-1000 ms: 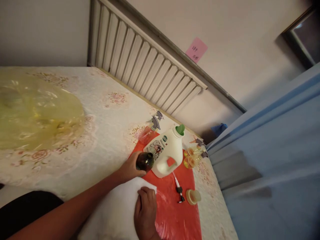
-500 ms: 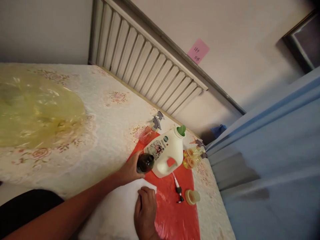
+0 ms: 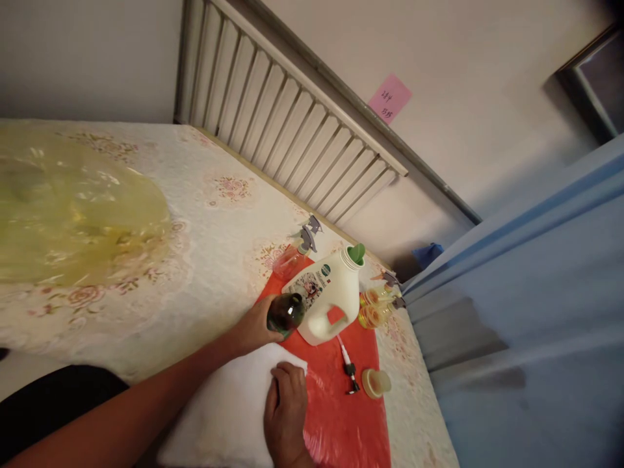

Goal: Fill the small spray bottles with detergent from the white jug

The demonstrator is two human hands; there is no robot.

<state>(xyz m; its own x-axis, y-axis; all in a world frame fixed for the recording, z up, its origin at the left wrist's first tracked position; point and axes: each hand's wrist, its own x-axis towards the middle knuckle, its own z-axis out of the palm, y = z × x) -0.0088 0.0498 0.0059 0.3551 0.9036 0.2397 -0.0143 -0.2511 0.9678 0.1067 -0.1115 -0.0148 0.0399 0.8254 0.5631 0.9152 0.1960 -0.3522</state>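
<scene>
- In the head view, the only view, the left hand (image 3: 256, 325) is near the middle of the frame. Its fingers are wrapped around the side of a dark bottle (image 3: 286, 313).
- This bottle is just left of the cream jug (image 3: 344, 296) and hides a small part of it. Whether the two are touching cannot be told.
- The right hand (image 3: 291, 409) is at the lower middle, upon the edge of the white cloth (image 3: 229, 409). Its fingers are curled inward; whether they pinch the cloth cannot be told.
- Compared with half a second ago, very little has changed. The whole scene is shifted slightly in the frame, which is probably a movement of the head. The left hand keeps the same grasp and the right hand stays at the cloth.
- For the work, this seems to mean a steady moment of holding, without a new step.
- The jug stands on the red plastic sheet (image 3: 348, 432), with a green spout (image 3: 357, 253) in its neck. Below it in the frame are a pump head (image 3: 349, 369) and, to the right, a pale cap (image 3: 375, 383).
- Yellow bottles (image 3: 371, 316) are to the right of the jug, and a pink spray bottle (image 3: 288, 261) is above the left hand.
</scene>
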